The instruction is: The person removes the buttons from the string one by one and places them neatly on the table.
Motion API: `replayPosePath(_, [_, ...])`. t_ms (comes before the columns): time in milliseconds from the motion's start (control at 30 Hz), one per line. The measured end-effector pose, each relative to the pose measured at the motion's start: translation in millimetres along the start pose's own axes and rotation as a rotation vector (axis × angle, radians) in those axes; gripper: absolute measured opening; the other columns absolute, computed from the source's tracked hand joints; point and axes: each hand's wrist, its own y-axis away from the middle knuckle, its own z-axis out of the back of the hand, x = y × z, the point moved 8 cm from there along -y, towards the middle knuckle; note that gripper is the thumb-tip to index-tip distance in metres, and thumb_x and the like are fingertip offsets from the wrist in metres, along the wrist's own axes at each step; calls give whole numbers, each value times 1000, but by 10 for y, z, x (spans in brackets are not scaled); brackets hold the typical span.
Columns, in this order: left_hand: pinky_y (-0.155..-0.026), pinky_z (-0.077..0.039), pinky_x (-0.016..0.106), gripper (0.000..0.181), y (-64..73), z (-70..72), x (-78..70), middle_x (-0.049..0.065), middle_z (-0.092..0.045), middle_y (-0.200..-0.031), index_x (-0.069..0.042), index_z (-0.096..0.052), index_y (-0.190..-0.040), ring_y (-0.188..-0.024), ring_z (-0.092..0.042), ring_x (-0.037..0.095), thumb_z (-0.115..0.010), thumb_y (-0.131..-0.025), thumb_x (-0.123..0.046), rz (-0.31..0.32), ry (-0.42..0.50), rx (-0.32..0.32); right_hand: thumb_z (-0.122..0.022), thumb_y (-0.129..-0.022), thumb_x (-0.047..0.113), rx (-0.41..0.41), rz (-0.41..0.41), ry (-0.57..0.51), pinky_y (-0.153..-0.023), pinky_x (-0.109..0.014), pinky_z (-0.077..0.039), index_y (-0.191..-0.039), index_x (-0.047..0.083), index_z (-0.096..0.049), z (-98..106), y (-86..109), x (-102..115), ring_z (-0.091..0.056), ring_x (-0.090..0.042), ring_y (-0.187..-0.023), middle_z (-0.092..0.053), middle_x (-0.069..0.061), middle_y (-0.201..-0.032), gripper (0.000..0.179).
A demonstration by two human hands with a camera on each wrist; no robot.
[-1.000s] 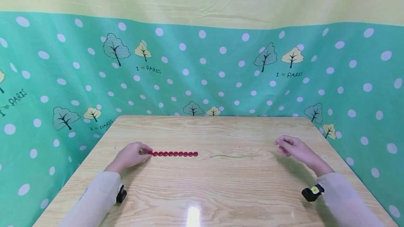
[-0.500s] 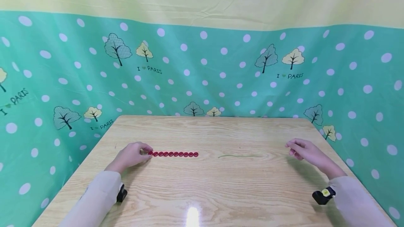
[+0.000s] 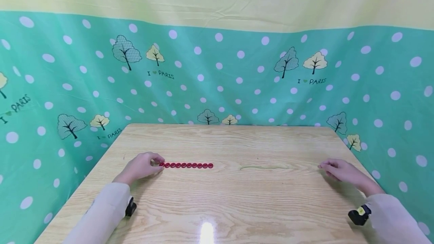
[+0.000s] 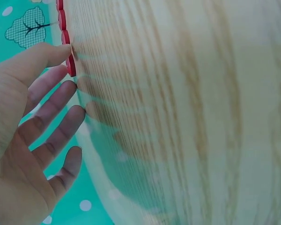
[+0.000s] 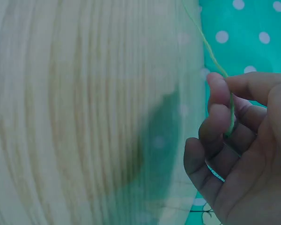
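Several round red buttons point(image 3: 189, 165) lie edge to edge in a straight row on the wooden table, left of its middle. At the row's left end, my left hand point(image 3: 140, 168) pinches the last button point(image 4: 70, 65) between thumb and index finger, its other fingers spread loosely. A thin yellow-green string point(image 3: 264, 167) stretches across the table to the right of the row, apart from it. My right hand point(image 3: 346, 172) pinches the string's right end between thumb and index finger. In the right wrist view, a short tail of string point(image 5: 232, 112) hangs inside that hand.
The light wood-grain table point(image 3: 217, 202) has a bright light reflection near its front. A green and yellow printed cloth point(image 3: 217, 67) hangs behind the table and along both sides. A black wrist camera point(image 3: 130, 207) is worn on the left wrist, another point(image 3: 360, 214) on the right.
My right hand has moved right and lowered toward the table, drawing the string rightward away from the red row. The left hand and the buttons have stayed in place.
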Motion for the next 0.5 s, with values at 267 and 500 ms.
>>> replayPosePath(267, [-91, -49, 53, 26, -19, 0, 8, 2, -71, -107, -16, -75, -110, -102, -64, 26, -79, -87, -27, 6, -8, 9, -48, -107, 32, 4, -30, 101, -58, -31, -39, -107, 0, -63, 27, 16, -103, -47, -19, -60, -51, -4, -71, 35])
replayPosePath(500, [-89, -49, 53, 25, -16, 21, 31, 1, -70, -106, -17, -74, -110, -101, -64, 25, -78, -88, -28, 9, -25, 0, -43, -109, 31, -30, -68, 181, -59, -31, -40, -99, 0, -62, 83, 44, -167, -50, -20, -67, -54, -4, -75, 37])
